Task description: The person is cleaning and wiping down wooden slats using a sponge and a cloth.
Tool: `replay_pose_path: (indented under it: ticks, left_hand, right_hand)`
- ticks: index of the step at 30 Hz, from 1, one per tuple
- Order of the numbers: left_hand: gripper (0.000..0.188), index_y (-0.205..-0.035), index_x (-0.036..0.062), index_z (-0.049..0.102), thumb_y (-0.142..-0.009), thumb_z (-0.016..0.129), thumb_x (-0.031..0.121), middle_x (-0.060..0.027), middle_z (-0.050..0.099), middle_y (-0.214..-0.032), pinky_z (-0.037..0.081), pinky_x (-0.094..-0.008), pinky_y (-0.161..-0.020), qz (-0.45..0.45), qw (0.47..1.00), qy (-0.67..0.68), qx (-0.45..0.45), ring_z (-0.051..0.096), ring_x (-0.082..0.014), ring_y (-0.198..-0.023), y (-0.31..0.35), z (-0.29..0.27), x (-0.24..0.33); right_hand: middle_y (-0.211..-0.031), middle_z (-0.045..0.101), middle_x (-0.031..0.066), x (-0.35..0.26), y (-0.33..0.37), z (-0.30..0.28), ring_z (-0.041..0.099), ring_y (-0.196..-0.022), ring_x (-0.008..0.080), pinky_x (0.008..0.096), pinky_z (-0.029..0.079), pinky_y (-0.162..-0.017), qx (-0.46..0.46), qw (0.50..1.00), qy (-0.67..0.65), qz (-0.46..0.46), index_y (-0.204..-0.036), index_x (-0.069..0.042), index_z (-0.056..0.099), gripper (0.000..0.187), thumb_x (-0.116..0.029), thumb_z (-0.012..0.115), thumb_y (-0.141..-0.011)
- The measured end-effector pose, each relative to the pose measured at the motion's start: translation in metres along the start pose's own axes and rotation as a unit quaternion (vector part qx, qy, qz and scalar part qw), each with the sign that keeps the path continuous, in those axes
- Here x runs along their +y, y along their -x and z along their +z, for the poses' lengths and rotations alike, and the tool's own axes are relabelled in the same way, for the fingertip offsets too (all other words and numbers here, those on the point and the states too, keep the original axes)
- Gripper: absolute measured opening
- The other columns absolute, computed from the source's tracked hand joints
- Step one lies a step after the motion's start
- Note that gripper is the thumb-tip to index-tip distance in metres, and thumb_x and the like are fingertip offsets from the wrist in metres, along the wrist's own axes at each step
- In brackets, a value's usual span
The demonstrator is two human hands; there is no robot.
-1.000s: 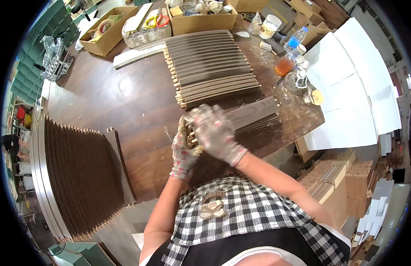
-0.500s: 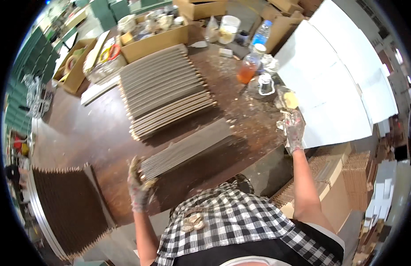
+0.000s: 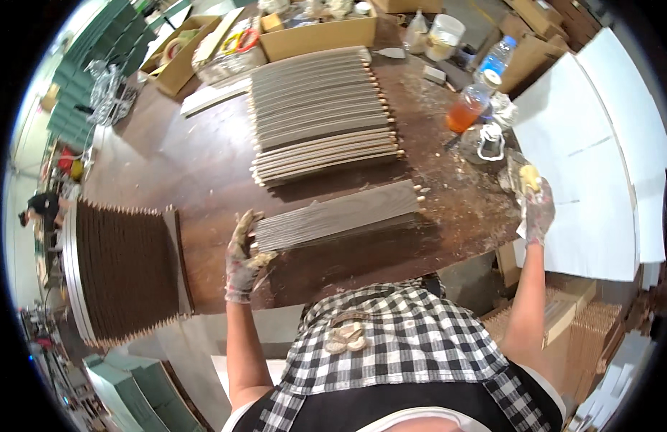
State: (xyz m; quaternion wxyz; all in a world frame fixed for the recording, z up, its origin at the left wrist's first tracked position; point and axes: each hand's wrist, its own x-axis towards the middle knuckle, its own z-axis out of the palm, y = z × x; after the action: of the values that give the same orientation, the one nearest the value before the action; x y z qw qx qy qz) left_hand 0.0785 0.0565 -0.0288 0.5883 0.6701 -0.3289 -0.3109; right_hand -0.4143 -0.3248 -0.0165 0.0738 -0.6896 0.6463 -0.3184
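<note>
A grey wood-grained board [image 3: 340, 212] with small light pegs on its ends lies across the table in front of me. My left hand [image 3: 243, 263], in a stained knit glove, grips its left end, thumb on the near edge and fingers on the far edge. My right hand [image 3: 539, 212], also gloved, is at the table's right edge, its curled fingers against a yellow sponge-like piece [image 3: 530, 177]. A whitish scrap shows beside that hand; what the fingers hold is hidden. Beyond the board stands a stack of similar pegged boards [image 3: 319, 108].
Another stack of dark pegged boards [image 3: 128, 270] stands at the left table edge. Near the right hand are a bottle of orange liquid [image 3: 469, 108], a white-handled jar [image 3: 484, 142] and white sheets [image 3: 585, 165]. Cardboard boxes [image 3: 319, 39] line the far side.
My view has shifted, moving the scene to the right. The right hand has come up closer beside the yellow piece. The left hand stays at the board's end, and more of the board's grained face shows.
</note>
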Motion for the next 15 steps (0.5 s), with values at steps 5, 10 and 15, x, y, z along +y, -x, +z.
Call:
replay_pose_path:
  ticks: [5, 10, 15]
  left_hand:
    - [0.098, -0.142, 0.001, 0.035, -0.067, 0.084, 0.041, -0.0117, 0.042, -0.141, 0.038, -0.0387, -0.105, 0.043, 0.998, 0.033, 0.025, 0.043, -0.0243, -0.127, 0.011, -0.005, -0.009]
    - [0.076, -0.145, 0.0046, 0.028, -0.08, 0.068, 0.014, -0.0127, 0.037, -0.143, 0.031, -0.0389, -0.109, 0.038, 0.978, 0.175, 0.103, 0.038, -0.0247, -0.131, 0.014, 0.033, -0.016]
    - [0.086, -0.149, 0.0078, 0.019, -0.08, 0.07, 0.021, -0.0115, 0.038, -0.14, 0.044, -0.0366, -0.097, -0.015, 0.98, 0.175, 0.091, 0.045, -0.0232, -0.121, 0.014, 0.044, -0.012]
  right_hand:
    - [-0.116, 0.062, 0.0133, -0.132, 0.047, -0.006, 0.058, -0.109, 0.022, 0.0318, 0.046, -0.094, -0.103, 0.941, -0.309, -0.089, -0.126, 0.0, 0.054, 0.039, -0.014, 0.061, -0.089]
    - [-0.115, 0.062, 0.0125, -0.249, 0.095, 0.015, 0.063, -0.1, 0.0236, 0.0332, 0.055, -0.084, -0.245, 0.875, -0.32, -0.268, -0.121, -0.004, 0.057, 0.04, -0.01, 0.067, -0.083]
    - [-0.101, 0.065, 0.0131, -0.337, 0.14, 0.031, 0.066, -0.086, 0.0251, 0.0325, 0.056, -0.075, -0.306, 0.838, -0.206, -0.401, -0.117, -0.005, 0.06, 0.04, -0.021, 0.07, -0.081]
